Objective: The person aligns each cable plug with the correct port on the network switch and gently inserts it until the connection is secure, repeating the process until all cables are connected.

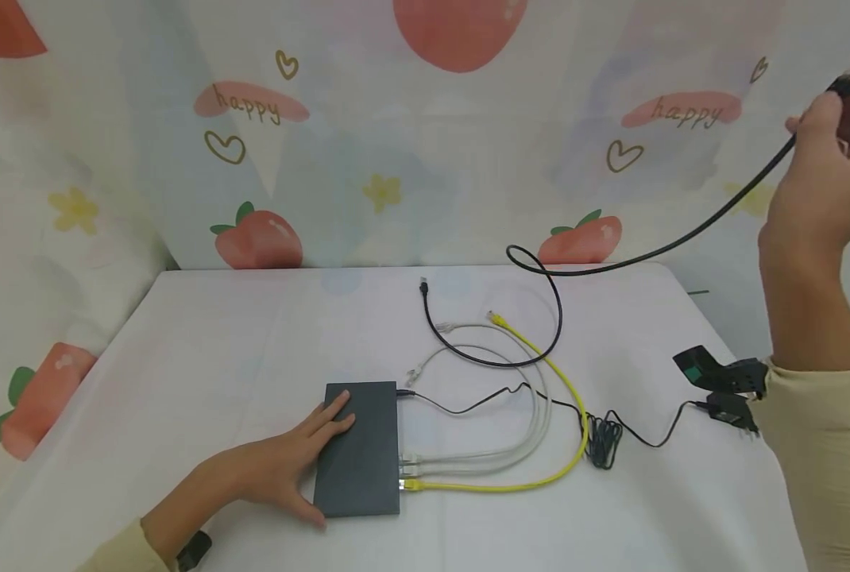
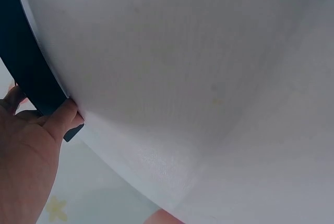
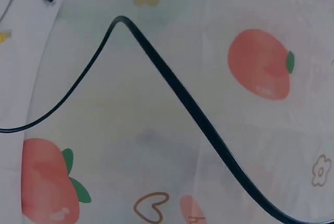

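Note:
A flat black network switch (image 1: 364, 453) lies on the white table. My left hand (image 1: 282, 461) rests on its left side, fingers spread over the top and thumb at the near edge; the left wrist view shows the thumb (image 2: 65, 117) there too. Raised at the upper right, my right hand (image 1: 821, 179) grips one end of a black network cable (image 1: 682, 241). That cable droops to the table in a loop, with its other plug (image 1: 423, 287) lying free at the back. The right hand is outside the right wrist view, where only the cable (image 3: 180, 91) shows.
A yellow network cable (image 1: 571, 381) and grey network cables (image 1: 482, 467) run from the switch's right side, their far ends loose. A thin power cord (image 1: 461, 411) leads through a tied bundle (image 1: 602, 441) to a power adapter (image 1: 731, 411). Patterned cloth hangs behind.

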Tool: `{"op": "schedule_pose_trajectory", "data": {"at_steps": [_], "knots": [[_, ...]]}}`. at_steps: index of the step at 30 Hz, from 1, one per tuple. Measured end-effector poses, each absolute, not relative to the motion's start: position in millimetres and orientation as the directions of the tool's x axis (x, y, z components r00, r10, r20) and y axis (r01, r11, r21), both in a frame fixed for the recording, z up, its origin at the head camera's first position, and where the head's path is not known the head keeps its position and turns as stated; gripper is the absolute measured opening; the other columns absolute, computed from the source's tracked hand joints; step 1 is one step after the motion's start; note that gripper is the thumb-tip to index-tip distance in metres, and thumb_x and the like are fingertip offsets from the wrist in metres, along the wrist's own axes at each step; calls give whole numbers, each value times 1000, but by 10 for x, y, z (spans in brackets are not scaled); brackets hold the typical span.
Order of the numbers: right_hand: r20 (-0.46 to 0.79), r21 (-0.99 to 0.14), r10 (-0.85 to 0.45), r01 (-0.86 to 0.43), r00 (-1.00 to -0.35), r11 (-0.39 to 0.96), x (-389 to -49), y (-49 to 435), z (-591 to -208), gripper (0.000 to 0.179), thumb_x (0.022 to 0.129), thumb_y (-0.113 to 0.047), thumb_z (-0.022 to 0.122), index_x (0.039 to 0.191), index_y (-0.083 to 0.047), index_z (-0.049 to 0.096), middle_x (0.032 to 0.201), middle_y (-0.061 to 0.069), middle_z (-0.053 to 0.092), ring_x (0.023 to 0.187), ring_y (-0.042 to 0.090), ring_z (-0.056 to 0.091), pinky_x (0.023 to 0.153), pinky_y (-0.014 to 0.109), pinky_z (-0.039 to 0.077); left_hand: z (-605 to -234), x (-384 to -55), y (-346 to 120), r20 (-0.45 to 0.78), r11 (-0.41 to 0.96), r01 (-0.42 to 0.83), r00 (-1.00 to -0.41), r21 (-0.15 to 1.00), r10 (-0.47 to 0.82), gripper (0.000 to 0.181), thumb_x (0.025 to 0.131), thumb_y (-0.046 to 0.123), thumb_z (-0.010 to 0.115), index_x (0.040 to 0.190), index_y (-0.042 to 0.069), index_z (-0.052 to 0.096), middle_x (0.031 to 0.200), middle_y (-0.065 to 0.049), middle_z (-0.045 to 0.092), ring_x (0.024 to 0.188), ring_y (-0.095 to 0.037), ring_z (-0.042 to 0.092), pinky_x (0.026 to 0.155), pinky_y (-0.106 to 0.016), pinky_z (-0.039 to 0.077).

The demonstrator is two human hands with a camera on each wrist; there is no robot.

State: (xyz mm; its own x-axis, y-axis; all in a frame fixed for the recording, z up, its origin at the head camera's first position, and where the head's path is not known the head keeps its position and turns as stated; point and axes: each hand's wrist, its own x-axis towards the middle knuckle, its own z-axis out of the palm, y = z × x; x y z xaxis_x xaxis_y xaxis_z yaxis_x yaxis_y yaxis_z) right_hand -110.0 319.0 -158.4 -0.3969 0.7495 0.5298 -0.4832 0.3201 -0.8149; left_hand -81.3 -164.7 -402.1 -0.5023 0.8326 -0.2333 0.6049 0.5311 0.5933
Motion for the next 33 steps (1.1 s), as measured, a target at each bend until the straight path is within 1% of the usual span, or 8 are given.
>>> {"op": "schedule_pose_trajectory", "data": {"at_steps": [3,8,13,17,21,26,29,33], "knots": [[733,-677,622,-391,-277,623,-1054,3116,-1752,19,95,-10,55,110,-12,67,95,-7,58,91,7,56,89,19,39,-4024,-808,-1645,-245,543,595,-508,593,825,119,65,65,74,152,11,13,156,-2,-14,140,-31,2,103,-47,32],[895,-446,398,-469,-204,763,-965,2902,-2073,18,91,-1,58,103,-3,71,95,-9,57,88,14,58,85,24,47,-4023,-806,-1648,-255,553,584,-515,594,818,120,64,65,75,152,13,12,156,-1,-15,140,-29,1,103,-47,32],[933,-361,258,-650,-253,669,-832,2666,-2363,13,81,10,65,93,12,69,90,15,65,85,21,63,81,25,50,-4005,-802,-1632,-264,555,576,-512,600,817,120,64,65,74,152,13,12,156,-1,-14,141,-29,1,103,-48,31],[948,-284,81,-710,-307,644,-712,2527,-2543,18,86,-5,65,90,13,68,86,23,64,81,18,63,76,16,47,-3996,-791,-1635,-256,546,582,-507,603,823,120,65,64,75,152,11,11,156,-3,-14,141,-30,1,103,-48,31],[963,-138,-93,-760,-252,635,-593,2311,-2652,33,92,-21,60,86,11,67,81,21,61,74,22,59,73,10,42,-3985,-779,-1642,-241,535,587,-505,607,829,119,65,63,75,152,10,12,156,-4,-14,140,-32,1,103,-48,31],[932,24,-340,-913,-127,408,-506,2042,-2726,24,93,-10,59,82,10,65,79,17,58,68,23,53,56,13,40,-3980,-771,-1649,-228,525,588,-505,615,833,119,65,62,76,151,10,12,156,-5,-14,140,-33,1,103,-50,31],[877,36,-468,-960,-104,279,-467,1934,-2804,21,94,-6,56,84,10,66,80,15,57,69,20,52,52,14,38,-3985,-765,-1656,-233,529,585,-506,615,830,120,65,61,76,152,11,11,156,-4,-14,140,-31,0,103,-49,31],[815,-35,-560,-978,-147,206,-429,1867,-2998,20,94,-5,54,88,10,67,84,13,58,70,18,53,57,11,40,-3988,-759,-1660,-234,532,585,-509,612,828,120,65,62,76,152,12,11,156,-4,-14,140,-31,0,103,-49,31]]}}
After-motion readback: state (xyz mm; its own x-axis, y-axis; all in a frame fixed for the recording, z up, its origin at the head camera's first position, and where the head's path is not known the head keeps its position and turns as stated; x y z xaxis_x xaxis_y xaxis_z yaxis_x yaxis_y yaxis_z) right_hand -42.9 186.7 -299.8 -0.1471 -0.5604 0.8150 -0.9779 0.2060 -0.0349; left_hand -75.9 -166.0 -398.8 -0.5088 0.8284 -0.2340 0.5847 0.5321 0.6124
